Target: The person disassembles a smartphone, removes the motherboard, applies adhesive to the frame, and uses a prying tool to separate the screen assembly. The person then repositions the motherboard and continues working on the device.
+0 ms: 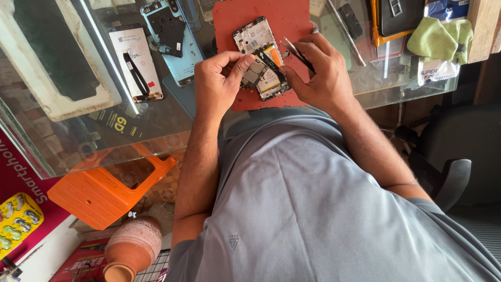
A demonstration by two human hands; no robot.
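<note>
An opened phone (255, 37) with its battery and boards showing lies on a red mat (282, 18) on a glass table. My left hand (219, 81) pinches a small grey board piece (252, 74) at the phone's near end. My right hand (318, 70) holds thin metal tweezers (298, 54), and its thumb rests by a black flex strip (269, 61) that crosses the battery. Both hands are close together over the phone.
On the glass table (68, 141) to the left lie a blue phone shell (175, 44), a white phone part (136, 62) and a white-framed panel (52, 57). A green cloth (441, 37) sits at the right. Below are an orange stool (104, 190), a clay pot (131, 248) and a black chair (451, 172).
</note>
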